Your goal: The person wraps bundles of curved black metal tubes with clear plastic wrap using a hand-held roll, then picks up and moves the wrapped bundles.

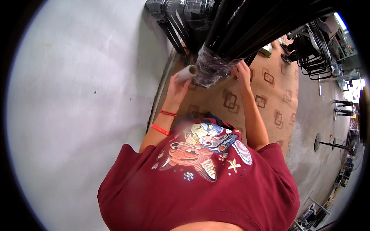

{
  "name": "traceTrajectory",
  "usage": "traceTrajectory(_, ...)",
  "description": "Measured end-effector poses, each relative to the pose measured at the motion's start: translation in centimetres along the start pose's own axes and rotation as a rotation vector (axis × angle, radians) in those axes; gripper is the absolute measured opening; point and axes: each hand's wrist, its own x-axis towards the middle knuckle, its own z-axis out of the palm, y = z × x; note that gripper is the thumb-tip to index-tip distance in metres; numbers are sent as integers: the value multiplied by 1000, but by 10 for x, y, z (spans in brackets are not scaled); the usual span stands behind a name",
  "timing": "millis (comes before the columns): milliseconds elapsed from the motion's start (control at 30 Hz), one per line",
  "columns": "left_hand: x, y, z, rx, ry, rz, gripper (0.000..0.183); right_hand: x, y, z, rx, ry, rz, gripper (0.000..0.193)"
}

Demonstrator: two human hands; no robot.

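Observation:
A white roll of stretch film [186, 73] is gripped in my left hand [177, 89], its hollow core end facing right. Just right of the roll, clear stretch film [212, 70] is wound in crumpled layers around the lower ends of a bundle of black metal legs [235, 32]. My right hand [242, 71] is at the right side of that wrapped end, fingers bent and closed against the film. Some of its fingertips are hidden by the bundle.
A pale wall [84, 96] rises close on my left. Patterned brown flooring [266, 100] lies beneath. More film-wrapped black furniture [194, 15] stands ahead. Stacked black metal frames [314, 57] and a person's dark shoe [286, 58] are at the far right, with a fan stand [333, 144] nearer.

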Motion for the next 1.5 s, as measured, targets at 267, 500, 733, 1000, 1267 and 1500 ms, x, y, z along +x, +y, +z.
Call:
traceTrajectory(267,22,-17,3,412,-36,374,43,48,12,63,452,-182,291,35)
traceTrajectory(500,41,18,-4,1845,-84,875,31,48,47,40,529,-238,282,35)
traceTrajectory(733,40,-6,24,1806,-362,539,42,22,40,4,350,-301,215,36)
traceTrajectory(1000,78,-21,16,1900,-663,640,52,-23,-13,4,360,-126,448,42)
traceTrajectory(1267,24,-13,99,1859,-789,-309,52,-40,-36,-7,167,-249,353,37)
traceTrajectory(1500,67,-64,81,1416,-618,145,52,-21,-41,-12,217,-354,512,32)
